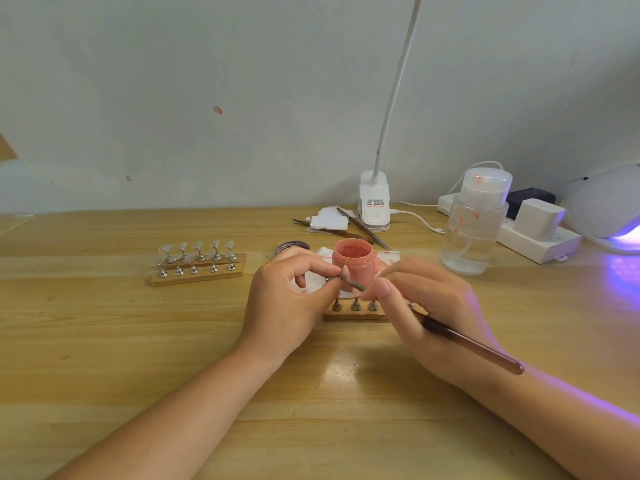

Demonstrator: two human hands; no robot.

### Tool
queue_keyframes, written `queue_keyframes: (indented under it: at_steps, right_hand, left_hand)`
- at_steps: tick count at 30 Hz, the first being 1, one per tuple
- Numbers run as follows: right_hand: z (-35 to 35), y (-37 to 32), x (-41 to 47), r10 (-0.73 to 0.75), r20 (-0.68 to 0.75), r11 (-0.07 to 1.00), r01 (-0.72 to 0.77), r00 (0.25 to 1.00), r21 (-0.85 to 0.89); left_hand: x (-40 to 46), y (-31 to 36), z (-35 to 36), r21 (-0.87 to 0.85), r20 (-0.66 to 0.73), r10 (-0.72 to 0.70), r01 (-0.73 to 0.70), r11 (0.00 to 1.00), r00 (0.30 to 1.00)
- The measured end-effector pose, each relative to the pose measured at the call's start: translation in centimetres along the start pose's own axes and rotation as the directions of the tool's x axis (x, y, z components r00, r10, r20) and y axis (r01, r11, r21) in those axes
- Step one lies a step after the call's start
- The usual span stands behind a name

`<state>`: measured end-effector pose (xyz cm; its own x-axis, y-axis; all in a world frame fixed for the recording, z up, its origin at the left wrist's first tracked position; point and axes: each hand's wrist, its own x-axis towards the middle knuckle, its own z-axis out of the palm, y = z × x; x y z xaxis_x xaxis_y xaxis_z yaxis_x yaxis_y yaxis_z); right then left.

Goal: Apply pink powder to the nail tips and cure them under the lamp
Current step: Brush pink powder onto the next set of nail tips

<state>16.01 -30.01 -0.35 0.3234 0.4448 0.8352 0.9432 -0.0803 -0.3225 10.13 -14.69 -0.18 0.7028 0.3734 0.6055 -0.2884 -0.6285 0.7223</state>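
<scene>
Head view: left hand (287, 299) pinching a small nail tip (344, 273) on its metal stand, fingers curled tight around it, right in front of the open pink powder jar (352, 259). Right hand (429, 306) clamped on a brush (474, 342), bristle end touching the tip. Below, wooden holder (356, 315) with three metal stands. Far right, curing lamp (609, 206) glowing violet. Off left, another rack of nail tips (197, 263).

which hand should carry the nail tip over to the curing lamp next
Left, probably. The left hand already pinches the nail tip on its stand, while the right hand grips the brush. The lamp sits far right, though, so the left must reach across.
</scene>
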Motion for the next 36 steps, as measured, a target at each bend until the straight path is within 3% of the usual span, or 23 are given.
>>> queue_keyframes:
  at_steps: [7,12,20,26,32,36]
  right_hand:
    - [-0.05,0.03,0.06,0.012,-0.010,1.000,-0.012,1.000,-0.005]
    - [-0.23,-0.10,-0.19,0.126,-0.070,0.973,-0.109,0.990,0.204]
    - [-0.20,-0.38,-0.12,0.298,-0.149,0.878,-0.210,0.943,0.429]
    - [-0.30,-0.61,0.11,0.181,-0.117,0.939,-0.136,0.977,0.317]
    - [-0.12,-0.42,-0.02,0.168,-0.080,0.962,-0.145,0.983,0.232]
    - [-0.10,-0.26,-0.26,0.204,-0.021,0.944,-0.191,0.979,0.270]
  left_hand:
    - [0.02,-0.07,-0.04,0.009,0.000,0.024,-0.024,1.000,1.000]
    - [0.06,-0.15,0.03,0.037,-0.026,0.045,-0.044,0.998,0.999]
    - [0.11,-0.09,-0.08,-0.065,-0.007,0.014,-0.015,0.998,1.000]
    - [0.10,-0.34,0.08,-0.126,0.017,0.054,-0.052,0.991,0.998]
    - [0.11,-0.58,0.11,-0.101,0.045,0.103,-0.098,0.990,0.994]
    - [0.10,-0.77,0.18,-0.099,0.039,0.128,-0.123,0.987,0.991]
